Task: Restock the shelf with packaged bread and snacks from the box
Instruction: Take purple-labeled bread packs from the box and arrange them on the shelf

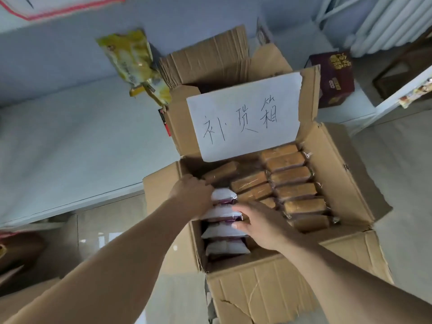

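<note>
An open cardboard box [346, 174] stands on the floor with a handwritten paper label [245, 118] on its raised flap. Inside, several brown bread loaves in clear wrap [292, 176] fill the right and back. A row of white-and-purple snack packets [224, 232] stands on edge along the left side. My left hand [191, 195] presses against the far end of that row. My right hand [259, 223] rests on the packets' right side, fingers curled over the second one. Both hands seem to squeeze the same packets between them.
Behind the box lean flattened cardboard sheets [210, 59] and a yellow snack bag [135, 66] against the pale wall. A dark purple carton [332, 78] sits at the back right beside a white radiator [392, 24]. A white shelf edge [402, 90] crosses the right side.
</note>
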